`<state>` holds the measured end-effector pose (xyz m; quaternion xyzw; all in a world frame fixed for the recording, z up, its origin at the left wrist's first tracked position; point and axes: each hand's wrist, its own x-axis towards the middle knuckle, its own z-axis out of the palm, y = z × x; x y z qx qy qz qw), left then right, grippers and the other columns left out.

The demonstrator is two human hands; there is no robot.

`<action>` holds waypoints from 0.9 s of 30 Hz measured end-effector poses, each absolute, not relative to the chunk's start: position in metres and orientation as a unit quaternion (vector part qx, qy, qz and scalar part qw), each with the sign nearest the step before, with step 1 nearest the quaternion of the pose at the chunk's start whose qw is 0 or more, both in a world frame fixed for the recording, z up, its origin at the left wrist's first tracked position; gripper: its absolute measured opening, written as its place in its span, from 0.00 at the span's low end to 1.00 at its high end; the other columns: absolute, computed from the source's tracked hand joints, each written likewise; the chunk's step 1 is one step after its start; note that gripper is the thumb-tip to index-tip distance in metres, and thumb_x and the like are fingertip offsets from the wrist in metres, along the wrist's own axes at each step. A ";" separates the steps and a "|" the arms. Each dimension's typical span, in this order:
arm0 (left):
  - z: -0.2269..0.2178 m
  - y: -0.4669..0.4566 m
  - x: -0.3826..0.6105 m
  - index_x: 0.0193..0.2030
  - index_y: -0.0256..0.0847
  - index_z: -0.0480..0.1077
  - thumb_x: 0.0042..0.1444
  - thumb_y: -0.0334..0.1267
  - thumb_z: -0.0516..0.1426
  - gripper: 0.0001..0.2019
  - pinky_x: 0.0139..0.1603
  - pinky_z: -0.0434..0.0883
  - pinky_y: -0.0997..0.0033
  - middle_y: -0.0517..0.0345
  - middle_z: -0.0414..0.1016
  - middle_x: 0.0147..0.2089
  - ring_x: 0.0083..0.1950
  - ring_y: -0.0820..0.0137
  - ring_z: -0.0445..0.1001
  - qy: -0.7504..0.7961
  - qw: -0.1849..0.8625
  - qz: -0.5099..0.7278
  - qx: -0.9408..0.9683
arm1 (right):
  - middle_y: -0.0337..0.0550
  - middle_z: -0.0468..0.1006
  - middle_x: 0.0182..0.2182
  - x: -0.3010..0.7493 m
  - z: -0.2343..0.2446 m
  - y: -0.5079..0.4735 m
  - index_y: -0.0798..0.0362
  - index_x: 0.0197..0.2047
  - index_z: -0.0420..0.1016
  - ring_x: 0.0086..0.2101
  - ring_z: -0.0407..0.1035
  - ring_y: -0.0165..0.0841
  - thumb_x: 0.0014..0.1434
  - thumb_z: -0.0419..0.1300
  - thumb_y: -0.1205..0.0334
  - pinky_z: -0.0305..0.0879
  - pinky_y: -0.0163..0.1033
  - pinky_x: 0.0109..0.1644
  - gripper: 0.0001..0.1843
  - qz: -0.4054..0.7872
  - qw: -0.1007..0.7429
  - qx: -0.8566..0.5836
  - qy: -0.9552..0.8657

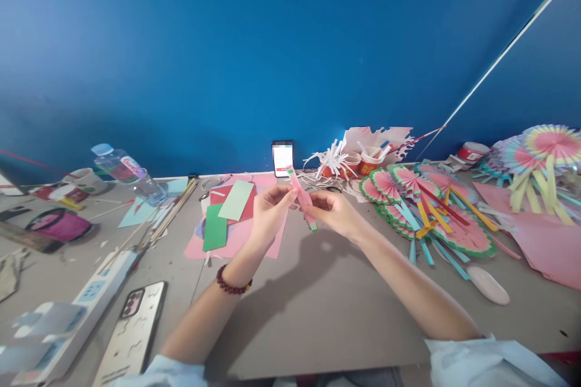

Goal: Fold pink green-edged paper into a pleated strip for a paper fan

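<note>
Above the middle of the grey table I hold a narrow folded strip of pink paper (296,186) with green ends, tilted between both hands. My left hand (273,210) pinches it from the left, thumb on top. From the right, my right hand (332,211) grips the same strip lower down. Behind the left hand lie a dark green paper card (215,227), a pale green card (236,200) and a red card (218,192) on a pink sheet (270,184). A phone with a lit screen (284,158) leans on the wall behind the strip.
To the right lie watermelon-patterned paper fans (463,233) with coloured strips and a white oval object (488,285). Paper cups (370,163) stand by the blue wall. On the left are a tilted water bottle (129,172), thin sticks (175,208), a power strip (86,308) and another phone (131,335).
</note>
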<state>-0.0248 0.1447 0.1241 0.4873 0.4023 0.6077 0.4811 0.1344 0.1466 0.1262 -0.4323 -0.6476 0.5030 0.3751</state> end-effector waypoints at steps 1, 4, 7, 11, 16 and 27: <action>0.125 0.145 -0.024 0.28 0.38 0.75 0.44 0.46 0.67 0.13 0.32 0.73 0.74 0.59 0.75 0.26 0.28 0.73 0.73 0.403 0.480 0.607 0.488 | 0.43 0.80 0.33 0.135 0.126 0.147 0.53 0.38 0.78 0.34 0.74 0.36 0.53 0.63 0.50 0.68 0.40 0.40 0.15 0.510 0.373 -0.429 -0.646; 0.127 0.145 -0.023 0.27 0.38 0.75 0.45 0.46 0.67 0.13 0.31 0.73 0.74 0.59 0.74 0.25 0.28 0.73 0.73 0.405 0.478 0.607 0.489 | 0.42 0.80 0.31 0.136 0.126 0.147 0.54 0.39 0.78 0.33 0.73 0.35 0.53 0.63 0.50 0.67 0.40 0.40 0.17 0.516 0.371 -0.425 -0.645; 0.126 0.145 -0.023 0.27 0.38 0.75 0.44 0.46 0.67 0.13 0.30 0.73 0.74 0.59 0.75 0.25 0.28 0.73 0.73 0.407 0.480 0.609 0.483 | 0.42 0.81 0.32 0.137 0.124 0.148 0.54 0.39 0.79 0.34 0.74 0.35 0.53 0.63 0.49 0.67 0.39 0.41 0.17 0.517 0.371 -0.427 -0.643; 0.121 0.147 -0.022 0.28 0.38 0.75 0.44 0.46 0.67 0.13 0.31 0.73 0.73 0.58 0.76 0.27 0.28 0.73 0.74 0.409 0.487 0.608 0.475 | 0.45 0.81 0.34 0.138 0.122 0.148 0.55 0.38 0.79 0.35 0.74 0.37 0.53 0.63 0.49 0.68 0.41 0.42 0.17 0.516 0.368 -0.434 -0.640; 0.116 0.148 -0.021 0.29 0.38 0.75 0.44 0.46 0.67 0.14 0.30 0.73 0.74 0.58 0.76 0.28 0.28 0.74 0.73 0.413 0.488 0.608 0.472 | 0.47 0.82 0.34 0.138 0.121 0.148 0.56 0.36 0.78 0.37 0.75 0.39 0.52 0.64 0.51 0.68 0.41 0.43 0.16 0.523 0.364 -0.440 -0.633; 0.126 0.143 -0.030 0.25 0.36 0.74 0.48 0.42 0.64 0.11 0.30 0.69 0.74 0.56 0.75 0.26 0.29 0.72 0.72 0.435 0.434 0.550 0.565 | 0.42 0.80 0.27 0.137 0.128 0.145 0.55 0.33 0.78 0.34 0.74 0.36 0.50 0.67 0.51 0.68 0.40 0.43 0.15 0.546 0.375 -0.430 -0.614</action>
